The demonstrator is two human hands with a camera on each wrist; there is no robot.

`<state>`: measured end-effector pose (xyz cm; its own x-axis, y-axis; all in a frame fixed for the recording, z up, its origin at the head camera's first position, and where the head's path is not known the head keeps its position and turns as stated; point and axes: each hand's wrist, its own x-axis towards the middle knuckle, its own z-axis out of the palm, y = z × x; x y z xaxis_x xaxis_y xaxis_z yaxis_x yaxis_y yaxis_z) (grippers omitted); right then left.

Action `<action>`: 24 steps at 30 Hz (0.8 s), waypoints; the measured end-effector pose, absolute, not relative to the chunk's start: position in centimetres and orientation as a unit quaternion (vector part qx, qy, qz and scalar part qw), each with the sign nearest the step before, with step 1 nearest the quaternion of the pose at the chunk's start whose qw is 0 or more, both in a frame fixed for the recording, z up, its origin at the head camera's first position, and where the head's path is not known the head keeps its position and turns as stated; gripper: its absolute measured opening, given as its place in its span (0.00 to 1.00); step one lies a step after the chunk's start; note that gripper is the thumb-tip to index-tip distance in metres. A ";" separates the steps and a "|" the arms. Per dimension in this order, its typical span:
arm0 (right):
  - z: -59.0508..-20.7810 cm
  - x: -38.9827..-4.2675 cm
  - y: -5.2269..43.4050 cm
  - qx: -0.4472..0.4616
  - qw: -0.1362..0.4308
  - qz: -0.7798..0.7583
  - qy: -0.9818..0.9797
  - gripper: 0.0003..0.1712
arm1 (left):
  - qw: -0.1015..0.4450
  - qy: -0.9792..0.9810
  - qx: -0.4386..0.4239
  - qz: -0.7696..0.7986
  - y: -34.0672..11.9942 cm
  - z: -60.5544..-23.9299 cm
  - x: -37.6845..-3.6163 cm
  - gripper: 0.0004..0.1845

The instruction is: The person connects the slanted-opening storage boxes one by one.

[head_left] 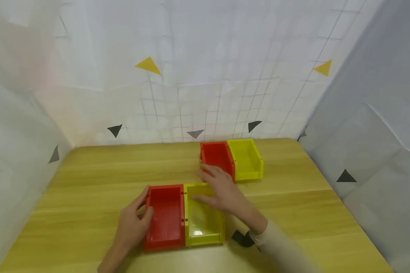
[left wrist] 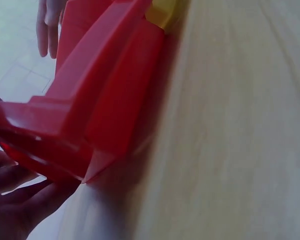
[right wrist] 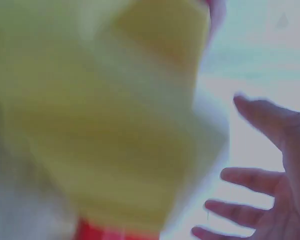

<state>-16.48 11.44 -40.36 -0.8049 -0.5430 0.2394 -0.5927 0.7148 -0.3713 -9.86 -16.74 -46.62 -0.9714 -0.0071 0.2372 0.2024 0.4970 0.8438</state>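
A red storage bin (head_left: 165,214) and a yellow storage bin (head_left: 205,218) stand side by side near the front of the table. My left hand (head_left: 131,225) grips the red bin's left wall, thumb at its upper edge and fingers along the outside. In the left wrist view, the fingers (left wrist: 35,197) lie against the red bin (left wrist: 110,95). Over the yellow bin reaches my right hand (head_left: 225,193), fingers spread and holding nothing. The right wrist view shows this hand (right wrist: 270,185) apart from the blurred yellow bin (right wrist: 120,125).
Farther back on the wooden table (head_left: 123,167) stand another red bin (head_left: 218,155) and another yellow bin (head_left: 246,159), side by side. A black object (head_left: 242,239) lies by the right wrist. White sheeting (head_left: 205,45) with yellow and dark triangles encloses the back and sides.
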 end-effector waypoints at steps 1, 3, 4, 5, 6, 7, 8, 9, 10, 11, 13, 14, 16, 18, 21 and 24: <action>-40.0 -17.5 11.9 0.310 0.074 0.223 -0.921 0.41 | 0.106 -0.860 -0.054 -0.497 -16.8 -46.6 -9.9 0.33; -39.6 -19.6 12.7 0.311 0.106 0.211 -0.921 0.35 | 0.107 -0.863 -0.048 -0.492 -17.0 -46.5 -10.0 0.32; -39.5 -20.6 13.0 0.308 0.116 0.204 -0.922 0.33 | 0.109 -0.865 -0.045 -0.487 -17.1 -46.5 -10.0 0.32; -39.4 -21.6 13.3 0.303 0.122 0.196 -0.925 0.31 | 0.109 -0.866 -0.043 -0.485 -17.1 -46.5 -10.0 0.32; -39.4 -22.7 13.6 0.298 0.126 0.190 -0.927 0.29 | 0.110 -0.869 -0.042 -0.481 -17.2 -46.5 -10.0 0.32; -39.4 -23.6 13.9 0.291 0.127 0.187 -0.930 0.27 | 0.111 -0.869 -0.042 -0.480 -17.2 -46.6 -10.0 0.32; -39.5 -24.5 14.1 0.282 0.125 0.184 -0.933 0.26 | 0.111 -0.870 -0.042 -0.479 -17.3 -46.6 -10.0 0.32; -39.5 -25.4 14.3 0.273 0.122 0.182 -0.937 0.25 | 0.109 -0.869 -0.043 -0.481 -17.3 -46.7 -10.0 0.32; -39.7 -26.2 14.4 0.266 0.118 0.180 -0.940 0.24 | 0.106 -0.867 -0.043 -0.484 -17.3 -46.7 -10.0 0.32; -39.7 -27.0 14.5 0.259 0.113 0.179 -0.942 0.23 | 0.103 -0.867 -0.043 -0.486 -17.4 -46.7 -10.0 0.32; -40.0 -28.4 14.7 0.250 0.101 0.169 -0.948 0.22 | 0.098 -0.865 -0.043 -0.491 -17.4 -46.8 -10.0 0.32; -40.3 -29.1 14.7 0.247 0.096 0.161 -0.951 0.22 | 0.097 -0.864 -0.042 -0.493 -17.4 -46.9 -10.0 0.32; -40.8 -30.4 14.9 0.240 0.083 0.146 -0.956 0.23 | 0.095 -0.860 -0.042 -0.500 -17.4 -47.0 -10.1 0.32; -41.4 -31.7 15.1 0.226 0.071 0.124 -0.964 0.23 | 0.097 -0.859 -0.043 -0.501 -17.4 -47.2 -10.1 0.32; -42.2 -33.2 15.5 0.208 0.048 0.116 -0.970 0.19 | 0.100 -0.858 -0.045 -0.502 -17.4 -47.3 -10.2 0.32; -42.5 -34.2 15.6 0.201 0.027 0.120 -0.972 0.16 | 0.105 -0.860 -0.042 -0.498 -17.4 -47.3 -10.2 0.32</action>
